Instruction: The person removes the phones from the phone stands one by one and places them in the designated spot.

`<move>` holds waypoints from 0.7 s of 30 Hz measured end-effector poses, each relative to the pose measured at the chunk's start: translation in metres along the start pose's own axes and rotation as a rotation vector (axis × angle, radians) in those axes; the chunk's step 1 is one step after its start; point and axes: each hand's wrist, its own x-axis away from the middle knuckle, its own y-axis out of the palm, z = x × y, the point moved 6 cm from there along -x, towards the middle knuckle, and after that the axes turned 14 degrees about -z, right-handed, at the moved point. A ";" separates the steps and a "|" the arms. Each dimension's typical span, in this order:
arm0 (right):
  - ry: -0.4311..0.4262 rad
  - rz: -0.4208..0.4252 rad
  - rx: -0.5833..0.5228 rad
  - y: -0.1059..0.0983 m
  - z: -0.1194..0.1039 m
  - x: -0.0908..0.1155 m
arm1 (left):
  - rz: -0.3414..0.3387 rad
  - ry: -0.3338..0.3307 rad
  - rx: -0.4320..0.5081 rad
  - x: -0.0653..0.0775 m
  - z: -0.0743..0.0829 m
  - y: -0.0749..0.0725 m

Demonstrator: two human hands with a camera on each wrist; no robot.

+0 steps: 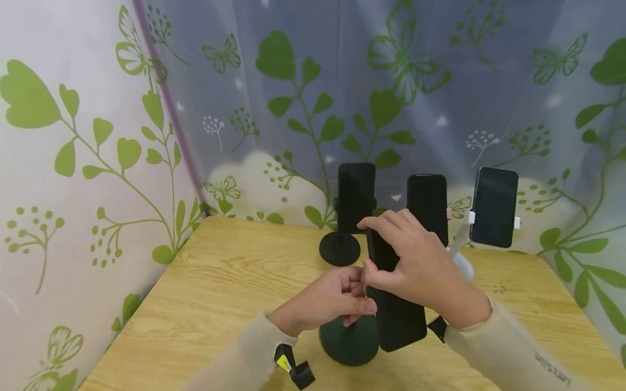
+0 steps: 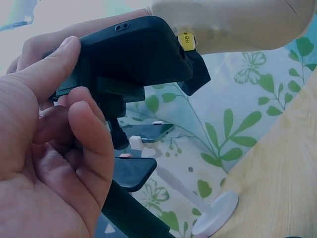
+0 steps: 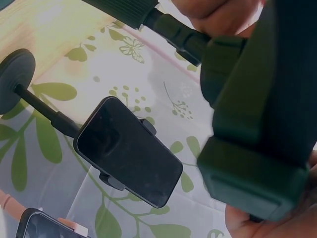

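A black phone [image 1: 401,320] sits in a dark green phone stand, whose round base [image 1: 348,347] rests on the table below it. My right hand [image 1: 425,266] reaches across the phone's screen and grips it, with thumb and fingers at its left edge. From the left, my left hand [image 1: 332,298] pinches the stand's clamp beside the phone, its other fingers curled. The left wrist view has the phone's side [image 2: 143,49] with the thumb at the clamp. Close up in the right wrist view, the clamp's green end [image 3: 252,178] hides much of the phone.
Behind stand three more phones in stands: one phone [image 1: 357,190] on a black stand, another phone [image 1: 427,198] with pink clamp ends, and a third phone [image 1: 494,206] with white clamp ends. The wooden table [image 1: 195,293] meets a leaf-patterned curtain [image 1: 293,146] at the back.
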 end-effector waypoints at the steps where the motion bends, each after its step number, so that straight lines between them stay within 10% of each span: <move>1: 0.002 0.002 -0.001 0.000 0.000 0.000 | 0.002 0.008 0.000 0.000 0.000 0.000; 21: -0.071 0.050 0.020 0.003 -0.007 0.001 | 0.017 0.021 -0.039 0.003 0.004 -0.003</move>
